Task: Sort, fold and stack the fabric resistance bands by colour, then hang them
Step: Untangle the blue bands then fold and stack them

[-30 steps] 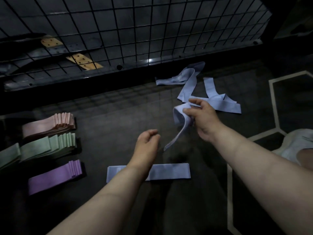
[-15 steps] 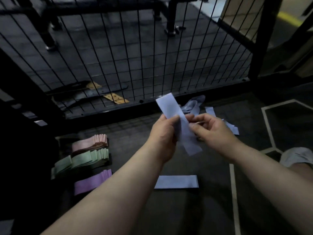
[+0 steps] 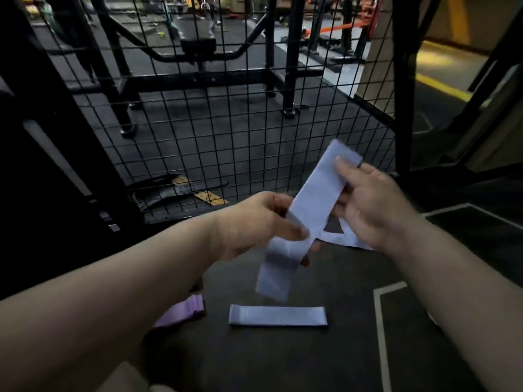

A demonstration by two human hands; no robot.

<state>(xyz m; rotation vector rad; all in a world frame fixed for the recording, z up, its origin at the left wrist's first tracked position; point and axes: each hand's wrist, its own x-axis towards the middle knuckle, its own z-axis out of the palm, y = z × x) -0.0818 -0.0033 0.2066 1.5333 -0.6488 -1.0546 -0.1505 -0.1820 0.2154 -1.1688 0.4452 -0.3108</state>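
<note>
A pale blue fabric band (image 3: 314, 199) is held up in the air between both hands, slanting from upper right to lower left, its lower end hanging blurred. My left hand (image 3: 254, 227) pinches its lower part and my right hand (image 3: 370, 205) grips its upper part. On the dark floor below lies one folded blue band (image 3: 278, 315), flat. A stack of purple bands (image 3: 184, 311) shows partly behind my left forearm. A bit of the loose blue bands (image 3: 343, 239) peeks out under my right hand.
A black wire mesh fence (image 3: 226, 131) stands just beyond the hands, with gym frames behind it. White floor lines (image 3: 382, 335) run on the right. A dark post (image 3: 402, 80) stands at the right of the fence.
The view has tilted up, so the pink and green stacks are out of sight. Both hands have drawn the blue band out longer, the right hand moving up and right along it.
</note>
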